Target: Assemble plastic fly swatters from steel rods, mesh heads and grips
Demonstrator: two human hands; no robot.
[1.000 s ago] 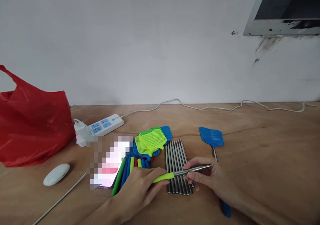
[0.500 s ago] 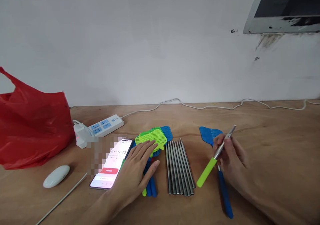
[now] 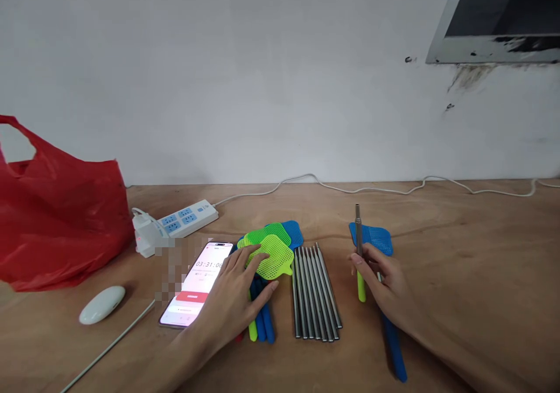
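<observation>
Swatter head left of the rods, neck toward them, lies at your nearer, open left hand while, right of them, your right hand grips a handled shaft.

Right hand: grips metal rod with lime handle, near upright. Left hand: fingers spread, touching lime swatter head. Metal rods side by side between hands. Blue swatter partly hidden by right hand. Lit phone beside left hand.
</observation>
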